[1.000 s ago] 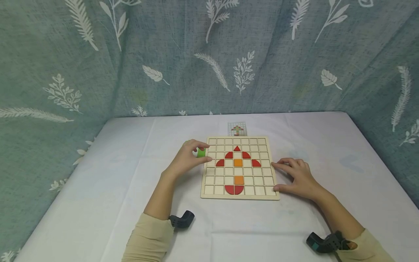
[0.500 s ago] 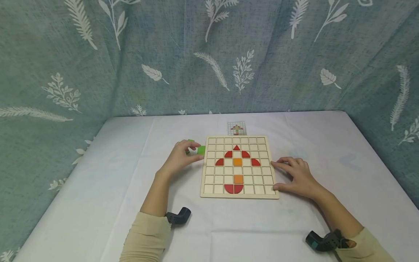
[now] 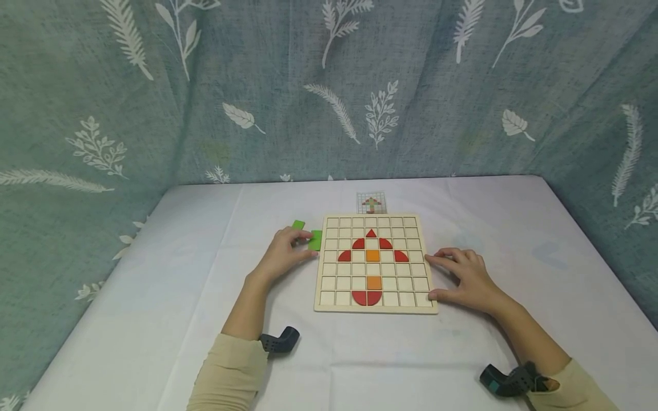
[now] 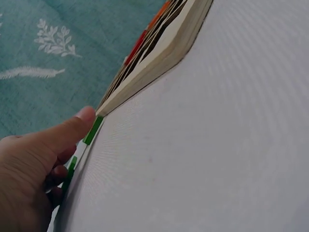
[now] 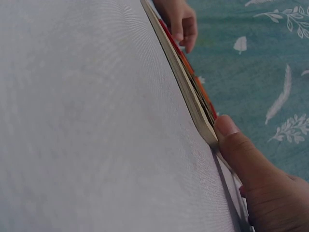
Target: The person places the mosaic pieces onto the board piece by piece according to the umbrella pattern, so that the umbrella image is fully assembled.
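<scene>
My left hand [image 3: 284, 251] is at the left side of a wooden grid board [image 3: 406, 308]. Its thumb and index finger are apart, on either side of a green square tile [image 3: 316, 242] beside the board; whether they pinch it I cannot tell. A second green tile [image 3: 299, 224] shows just behind that hand. My right hand [image 3: 465, 281] rests at the board's right edge, with thumb and index fingertip touching the rim. On the board sit red quarter-round tiles [image 3: 401, 256], a red triangle [image 3: 371, 233] and two orange squares [image 3: 372, 256].
A small printed card [image 3: 371, 201] with a gridded picture lies behind the board, its near edge partly covered by it. White cloth [image 3: 247, 211] covers the table. A patterned curtain [image 3: 288, 85] hangs behind.
My left hand has drawn left off the board's edge, then come down by the green tiles. The second green tile has come into sight. My right hand has stayed put.
</scene>
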`<state>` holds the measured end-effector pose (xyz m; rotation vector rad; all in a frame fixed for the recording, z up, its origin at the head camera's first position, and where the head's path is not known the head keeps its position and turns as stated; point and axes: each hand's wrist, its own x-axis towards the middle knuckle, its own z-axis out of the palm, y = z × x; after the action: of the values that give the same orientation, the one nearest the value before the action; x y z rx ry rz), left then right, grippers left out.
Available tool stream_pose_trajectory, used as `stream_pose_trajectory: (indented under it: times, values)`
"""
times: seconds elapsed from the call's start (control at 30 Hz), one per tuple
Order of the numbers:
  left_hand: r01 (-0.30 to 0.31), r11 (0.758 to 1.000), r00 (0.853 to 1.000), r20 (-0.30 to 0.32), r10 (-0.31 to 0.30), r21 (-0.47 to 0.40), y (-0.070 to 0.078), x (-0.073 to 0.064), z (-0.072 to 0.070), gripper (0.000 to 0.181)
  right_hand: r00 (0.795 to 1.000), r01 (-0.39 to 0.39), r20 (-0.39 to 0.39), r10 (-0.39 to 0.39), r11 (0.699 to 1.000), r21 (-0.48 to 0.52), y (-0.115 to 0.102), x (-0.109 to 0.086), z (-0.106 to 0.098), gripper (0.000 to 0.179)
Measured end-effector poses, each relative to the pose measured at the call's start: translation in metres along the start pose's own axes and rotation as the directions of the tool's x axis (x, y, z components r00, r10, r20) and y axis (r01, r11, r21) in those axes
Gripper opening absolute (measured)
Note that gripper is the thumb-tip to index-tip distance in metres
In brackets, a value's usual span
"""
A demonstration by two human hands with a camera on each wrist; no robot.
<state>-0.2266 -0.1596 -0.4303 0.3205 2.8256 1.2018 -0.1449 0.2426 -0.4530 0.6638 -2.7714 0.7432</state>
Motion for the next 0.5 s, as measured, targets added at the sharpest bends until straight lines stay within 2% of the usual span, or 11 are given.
stream_pose_trajectory:
  times: [0.2,0.5]
  values:
    - [-0.003,0.999,1.0,-0.016,0.004,0.042,-0.0053,-0.0017,0.0034,0.045,1.0,0.018,-0.002,-0.018,1.0,0.007,-0.0012,-0.0003,0.0007,0.074]
    - [-0.023,0.998,0.999,-0.027,0.025,0.059,-0.0076,-0.0016,0.0065,0.042,0.999,0.037,-0.011,-0.036,0.999,0.023,0.0013,-0.0013,0.0,0.074]
